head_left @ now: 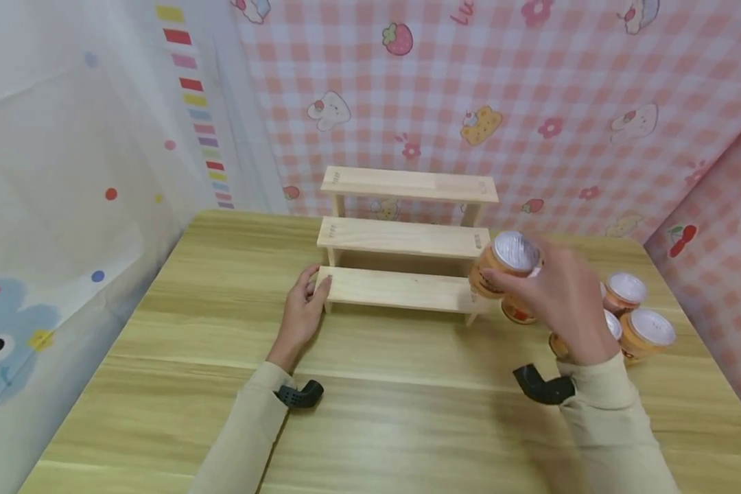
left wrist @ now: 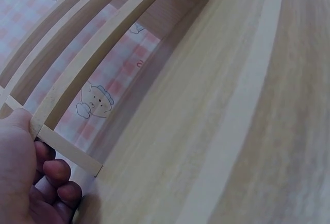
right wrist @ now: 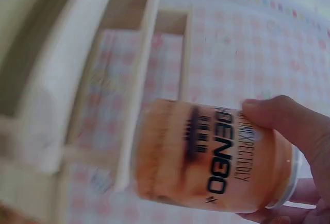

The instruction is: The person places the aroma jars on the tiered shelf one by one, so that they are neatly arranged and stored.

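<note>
A three-tier wooden step shelf (head_left: 401,288) stands at the back of the table against the checked cloth. My left hand (head_left: 304,305) grips the left end of its lowest tier, thumb on top and fingers curled under the side, as the left wrist view shows. In my right hand (head_left: 562,295) is an orange can (right wrist: 206,157) with dark lettering and a silvery lid, held near its lid end between thumb and fingers. The can is raised beside the right end of the lower tiers, overlapping them in the head view.
Another orange can (head_left: 517,312) stands on the table below the held one. Several more cans (head_left: 651,328) are grouped to the right, partly behind my right forearm. A checked cloth (head_left: 432,82) hangs behind the shelf, and a white curtain (head_left: 68,171) covers the left side.
</note>
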`<state>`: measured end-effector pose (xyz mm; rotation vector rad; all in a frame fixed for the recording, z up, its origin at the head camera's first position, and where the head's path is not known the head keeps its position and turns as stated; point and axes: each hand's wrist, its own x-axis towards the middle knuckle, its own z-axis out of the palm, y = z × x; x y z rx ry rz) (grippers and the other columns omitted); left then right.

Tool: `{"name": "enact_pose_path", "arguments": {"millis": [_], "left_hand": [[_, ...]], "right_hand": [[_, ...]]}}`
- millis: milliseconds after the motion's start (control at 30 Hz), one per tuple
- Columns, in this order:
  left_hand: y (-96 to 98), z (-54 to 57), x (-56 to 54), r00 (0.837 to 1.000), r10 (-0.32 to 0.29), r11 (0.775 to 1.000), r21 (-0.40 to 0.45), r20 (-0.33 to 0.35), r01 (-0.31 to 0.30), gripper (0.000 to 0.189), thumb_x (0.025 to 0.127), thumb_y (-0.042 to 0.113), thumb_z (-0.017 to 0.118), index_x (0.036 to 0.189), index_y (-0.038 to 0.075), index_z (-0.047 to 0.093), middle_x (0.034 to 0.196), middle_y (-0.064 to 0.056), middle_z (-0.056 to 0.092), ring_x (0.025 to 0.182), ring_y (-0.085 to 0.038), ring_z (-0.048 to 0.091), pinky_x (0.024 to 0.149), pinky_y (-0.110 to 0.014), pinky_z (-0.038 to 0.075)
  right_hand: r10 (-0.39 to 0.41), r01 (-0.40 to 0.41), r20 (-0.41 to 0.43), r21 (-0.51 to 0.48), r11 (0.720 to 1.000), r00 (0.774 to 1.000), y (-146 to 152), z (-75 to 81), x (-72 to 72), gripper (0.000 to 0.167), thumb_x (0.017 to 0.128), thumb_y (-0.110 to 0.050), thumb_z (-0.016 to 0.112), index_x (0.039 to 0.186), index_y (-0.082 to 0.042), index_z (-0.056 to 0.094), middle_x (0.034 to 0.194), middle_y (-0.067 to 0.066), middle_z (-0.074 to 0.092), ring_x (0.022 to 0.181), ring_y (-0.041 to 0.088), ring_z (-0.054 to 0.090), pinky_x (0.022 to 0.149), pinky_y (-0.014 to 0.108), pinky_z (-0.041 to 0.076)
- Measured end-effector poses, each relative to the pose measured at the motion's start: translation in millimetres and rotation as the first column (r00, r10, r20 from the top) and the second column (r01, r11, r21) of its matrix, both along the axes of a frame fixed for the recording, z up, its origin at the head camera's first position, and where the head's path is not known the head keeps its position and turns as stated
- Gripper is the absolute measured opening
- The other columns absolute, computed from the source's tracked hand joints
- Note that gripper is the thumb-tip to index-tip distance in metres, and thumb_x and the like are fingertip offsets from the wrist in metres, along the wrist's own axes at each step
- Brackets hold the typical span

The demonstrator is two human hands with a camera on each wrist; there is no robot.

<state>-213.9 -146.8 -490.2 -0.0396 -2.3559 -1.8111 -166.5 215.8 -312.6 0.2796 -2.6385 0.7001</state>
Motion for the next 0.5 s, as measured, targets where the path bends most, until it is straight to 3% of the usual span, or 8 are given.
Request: {"name": "enact_pose_path", "arguments": {"millis": [233, 500], "left_hand": [[-0.4, -0.5, 1.3, 1.000, 0.003, 1.000, 0.019, -0.004, -0.003, 0.057, 0.107, 0.035, 0.060, 0.153, 0.005, 0.047, 0.066, 0.003, 0.037, 0.053, -0.006, 0.031, 0.053, -0.026, 0.029], [0.2, 2.0, 1.7, 1.000, 0.015, 1.000, 0.021, -0.008, -0.015, 0.054, 0.107, 0.033, 0.060, 0.151, 0.003, 0.049, 0.068, 0.004, 0.035, 0.054, -0.005, 0.030, 0.054, -0.025, 0.029]], "right_hand": [[0.155, -0.148, 0.083, -0.089, 0.985, 0.984, -48, 53.8, -66.8, 0.078, 0.086, -0.036, 0.086, 0.148, -0.001, 0.054, 0.127, 0.023, 0.065, 0.100, 0.035, 0.065, 0.078, 0.050, 0.050], [0.228, -0.222, 0.159, -0.054, 0.974, 0.961, -95, 82.7, -125.2, 0.070, 0.087, -0.037, 0.083, 0.141, 0.001, 0.060, 0.131, 0.020, 0.065, 0.110, 0.033, 0.064, 0.091, 0.049, 0.052]]}}
